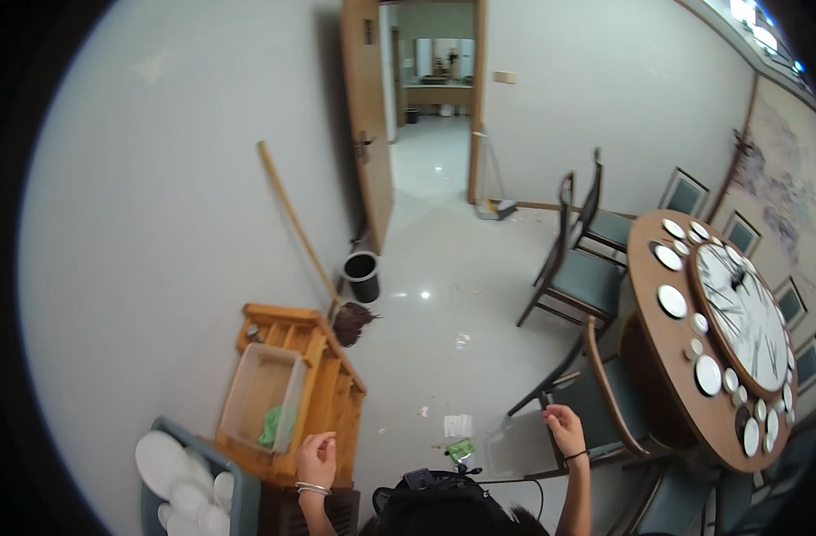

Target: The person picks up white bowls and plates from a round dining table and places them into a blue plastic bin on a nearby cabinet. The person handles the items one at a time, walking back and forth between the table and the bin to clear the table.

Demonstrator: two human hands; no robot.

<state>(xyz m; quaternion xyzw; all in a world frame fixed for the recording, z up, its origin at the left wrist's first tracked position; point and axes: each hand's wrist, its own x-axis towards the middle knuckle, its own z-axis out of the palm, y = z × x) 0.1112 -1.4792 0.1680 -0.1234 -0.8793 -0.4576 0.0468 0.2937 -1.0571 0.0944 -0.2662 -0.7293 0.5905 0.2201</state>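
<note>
My left hand (316, 459), with pale bracelets at the wrist, hovers by the low end of a wooden stepped stand (335, 380). Its fingers are loosely bent and apart, and nothing shows in them. A clear plastic bin (263, 393) with a green item (270, 426) inside rests on that stand. On the other side my right hand (566, 430), wearing a dark wristband, has its fingers curled in beside a chair (605, 402). A small dark piece shows at its fingertips; whether it is held or part of the chair I cannot tell.
A grey tub (244, 487) of white plates stands at lower left. A mop (296, 217) leans on the wall by a black bin (361, 277). Right, a round table (647, 295) carries dishes. Litter, including a green packet (460, 449), lies on the floor before an open door (365, 116).
</note>
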